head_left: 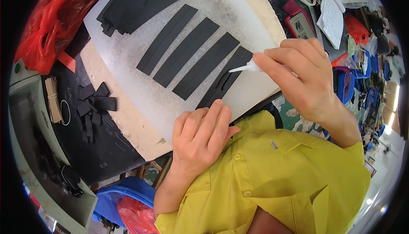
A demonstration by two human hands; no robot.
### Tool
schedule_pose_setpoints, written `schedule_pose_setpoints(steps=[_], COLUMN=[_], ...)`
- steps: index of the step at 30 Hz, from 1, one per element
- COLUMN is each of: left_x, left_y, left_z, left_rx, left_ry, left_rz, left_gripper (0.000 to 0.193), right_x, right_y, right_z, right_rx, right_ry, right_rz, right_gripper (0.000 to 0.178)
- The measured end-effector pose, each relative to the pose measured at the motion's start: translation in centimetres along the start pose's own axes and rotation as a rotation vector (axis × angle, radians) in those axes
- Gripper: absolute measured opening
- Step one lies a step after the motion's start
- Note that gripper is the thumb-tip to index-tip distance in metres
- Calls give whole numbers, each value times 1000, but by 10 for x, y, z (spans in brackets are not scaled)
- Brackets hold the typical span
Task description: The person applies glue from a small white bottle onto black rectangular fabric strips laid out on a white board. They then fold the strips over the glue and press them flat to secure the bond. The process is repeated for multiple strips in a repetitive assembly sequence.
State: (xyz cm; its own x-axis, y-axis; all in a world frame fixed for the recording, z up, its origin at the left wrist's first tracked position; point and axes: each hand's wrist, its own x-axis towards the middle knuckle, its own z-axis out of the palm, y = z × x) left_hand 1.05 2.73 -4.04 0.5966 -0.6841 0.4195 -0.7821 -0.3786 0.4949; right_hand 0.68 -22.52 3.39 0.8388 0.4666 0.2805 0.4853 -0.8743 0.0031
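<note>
My right hand [300,78] is closed round a small white bottle [252,66] with a thin pointed nozzle. The nozzle tip touches or hovers just over a flat black strip [208,94], where a dark, shiny wet line shows. At the near end of that strip, my left hand [200,136] lies with its fingers stretched out, the fingertips on or beside the strip. To its left, side by side and slanted, lie three more black strips: a near one [206,66], a middle one [186,51] and a far one [167,40].
Under the strips is a whitish sheet [140,87] on a cream board [108,95]. Black strips [136,4] are fanned at the far left. Short black pieces [96,104] lie beside the board. A red bag [55,17], blue bin [106,198] and written notepad [331,19] surround it.
</note>
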Motion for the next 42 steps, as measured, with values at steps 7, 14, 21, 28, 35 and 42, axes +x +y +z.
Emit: schedule_pose_setpoints(steps=[7, 14, 21, 28, 35, 42], left_x=[2, 16, 12, 15, 13, 22], left_y=[-7, -26, -29, -31, -33, -54], left_z=[-19, -16, -15, -14, -23, -22], left_rx=[-14, 34, 50, 48, -19, 70], left_ry=[64, -19, -24, -26, 78, 62], left_rz=[-1, -96, -102, -90, -47, -116], left_gripper=[39, 49, 54, 55, 56, 54], right_x=[11, 29, 34, 40, 49, 70], right_y=[1, -4, -2, -5, 17, 2], right_z=[10, 23, 35, 30, 21, 44], right_rx=[59, 86, 3, 30, -27, 25], right_ry=[104, 104, 161, 72, 71, 117], right_rz=[13, -77, -86, -64, -61, -111], right_gripper=[44, 39, 25, 29, 38, 23])
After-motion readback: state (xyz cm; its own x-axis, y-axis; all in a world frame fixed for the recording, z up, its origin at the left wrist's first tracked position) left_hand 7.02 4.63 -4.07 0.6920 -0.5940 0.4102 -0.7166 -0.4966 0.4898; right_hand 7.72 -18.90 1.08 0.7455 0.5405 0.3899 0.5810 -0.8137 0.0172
